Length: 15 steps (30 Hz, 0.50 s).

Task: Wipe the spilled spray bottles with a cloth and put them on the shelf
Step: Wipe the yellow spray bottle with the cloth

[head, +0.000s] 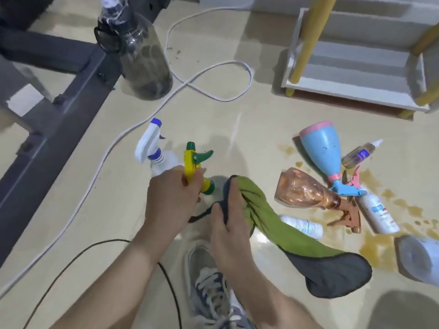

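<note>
My left hand (172, 200) grips the yellow and green trigger head of a spray bottle (193, 166). My right hand (229, 222) holds a green and grey cloth (273, 224) wrapped round that bottle's body, which is hidden. A white and blue spray bottle (152, 148) stands just behind my left hand. To the right, on the wet floor, lie a blue and pink spray bottle (326, 150), an amber spray bottle (304, 189), a white bottle (377, 214), a small clear bottle (358, 154) and a small white bottle (303, 226). The white shelf (356, 91) with yellow posts stands at the back right.
Brown spilled liquid (370, 245) spreads over the floor at the right. A large clear water jug (140, 55) stands at the back left beside a dark frame (59, 110). A white cable (213, 91) and a black cable (78, 252) cross the floor. My shoe (209, 281) is below my hands.
</note>
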Available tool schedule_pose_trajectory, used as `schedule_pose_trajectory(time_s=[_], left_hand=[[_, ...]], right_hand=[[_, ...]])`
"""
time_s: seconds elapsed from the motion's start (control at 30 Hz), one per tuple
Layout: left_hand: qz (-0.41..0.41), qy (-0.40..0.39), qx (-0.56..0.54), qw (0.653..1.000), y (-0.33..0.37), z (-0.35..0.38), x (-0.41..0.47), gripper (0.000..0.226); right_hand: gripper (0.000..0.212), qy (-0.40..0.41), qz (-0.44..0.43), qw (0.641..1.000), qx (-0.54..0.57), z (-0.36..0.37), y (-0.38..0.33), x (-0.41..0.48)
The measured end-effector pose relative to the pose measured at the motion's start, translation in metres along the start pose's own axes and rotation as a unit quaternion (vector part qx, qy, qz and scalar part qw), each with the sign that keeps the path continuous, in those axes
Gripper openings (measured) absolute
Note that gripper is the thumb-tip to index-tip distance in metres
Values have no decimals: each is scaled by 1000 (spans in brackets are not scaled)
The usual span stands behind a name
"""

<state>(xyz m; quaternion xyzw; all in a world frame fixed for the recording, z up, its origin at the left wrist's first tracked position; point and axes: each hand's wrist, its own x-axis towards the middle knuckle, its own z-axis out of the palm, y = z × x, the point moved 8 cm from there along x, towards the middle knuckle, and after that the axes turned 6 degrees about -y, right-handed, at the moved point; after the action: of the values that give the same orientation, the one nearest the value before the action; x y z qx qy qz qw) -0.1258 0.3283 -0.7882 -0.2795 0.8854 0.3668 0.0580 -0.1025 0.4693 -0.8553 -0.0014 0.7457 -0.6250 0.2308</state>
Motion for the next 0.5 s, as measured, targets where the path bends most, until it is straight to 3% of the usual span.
schedule_pose_trajectory(time_s=[0.07,0.17,0.3,0.5], left_hand=[[-28,17,-36,999,-8,1,2,43],[-81,27,-114,990,-26,-1,3,42],[-90,39,-135,986,-27,-2,-4,42],[-76,38,-108,990,-25,0,-12,40]], right_hand=[[63,-3,-37,999,-36,-9,9,15],[64,-6,-12,998,-65,-38,38,45],[45,-4,16,998,-66,-41,22,55],[77,-73,-148,974,-156,5,-20,30]])
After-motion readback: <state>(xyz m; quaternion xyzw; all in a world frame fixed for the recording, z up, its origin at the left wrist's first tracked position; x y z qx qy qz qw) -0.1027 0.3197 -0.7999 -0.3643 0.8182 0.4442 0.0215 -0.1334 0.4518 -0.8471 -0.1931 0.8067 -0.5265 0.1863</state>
